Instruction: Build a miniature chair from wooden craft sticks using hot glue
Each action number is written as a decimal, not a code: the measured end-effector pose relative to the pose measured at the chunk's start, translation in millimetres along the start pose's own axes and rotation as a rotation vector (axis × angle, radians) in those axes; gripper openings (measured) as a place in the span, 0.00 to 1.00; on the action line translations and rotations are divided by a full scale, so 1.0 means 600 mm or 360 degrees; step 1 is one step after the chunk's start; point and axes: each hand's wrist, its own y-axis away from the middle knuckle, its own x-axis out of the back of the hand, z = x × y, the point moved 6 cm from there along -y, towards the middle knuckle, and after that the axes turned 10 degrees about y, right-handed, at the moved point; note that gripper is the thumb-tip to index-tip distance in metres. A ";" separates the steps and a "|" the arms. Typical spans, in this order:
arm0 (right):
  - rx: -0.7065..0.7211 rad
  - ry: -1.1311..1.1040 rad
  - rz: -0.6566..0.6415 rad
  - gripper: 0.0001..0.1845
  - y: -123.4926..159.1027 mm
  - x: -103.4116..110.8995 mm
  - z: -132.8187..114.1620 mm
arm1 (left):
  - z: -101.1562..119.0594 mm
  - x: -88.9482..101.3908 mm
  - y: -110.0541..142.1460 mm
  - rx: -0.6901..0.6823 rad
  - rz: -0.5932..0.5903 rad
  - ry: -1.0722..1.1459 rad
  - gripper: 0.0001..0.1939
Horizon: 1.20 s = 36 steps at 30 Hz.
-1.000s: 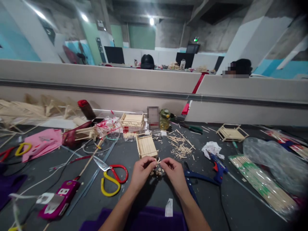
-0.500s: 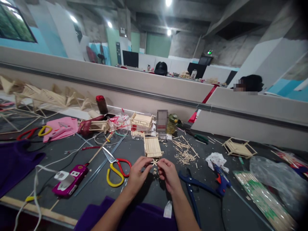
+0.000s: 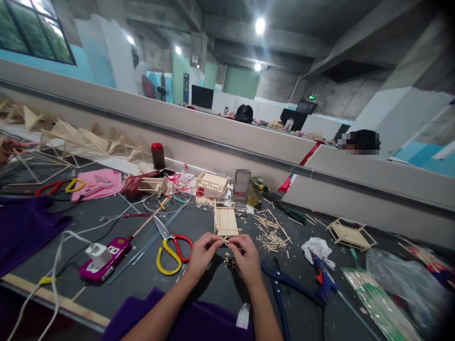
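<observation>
My left hand (image 3: 202,255) and my right hand (image 3: 246,258) meet over the dark table, fingertips pinched together on a small piece of wooden sticks (image 3: 225,240). Just beyond the fingers lies a flat panel of glued sticks (image 3: 225,220). A few small wood bits (image 3: 228,258) lie on the table between my hands. Red and yellow scissors (image 3: 172,248) lie to the left of my left hand. Blue pliers (image 3: 280,280) lie to the right of my right hand.
A pink phone (image 3: 104,259) with a white charger and cables sits at the left. Loose stick offcuts (image 3: 272,234), a blue glue gun (image 3: 322,279), a crumpled tissue (image 3: 318,247), packs of sticks (image 3: 373,303) and small stick models (image 3: 350,234) lie right. A partition wall (image 3: 227,137) backs the table.
The view has tilted up and swung left. My hands stay pinched on the small stick piece and have drawn a little closer together.
</observation>
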 end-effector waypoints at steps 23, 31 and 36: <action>0.0362 0.0639 0.0644 0.09 -0.012 -0.009 0.015 | -0.017 0.019 -0.023 -0.0353 0.0016 -0.0553 0.47; 0.0375 0.0716 0.0647 0.09 -0.019 -0.025 0.028 | -0.051 0.016 -0.035 -0.0359 0.0150 -0.0580 0.47; 0.0380 0.0744 0.0586 0.08 -0.024 -0.034 0.035 | -0.077 0.021 -0.048 -0.0225 0.0236 -0.0397 0.45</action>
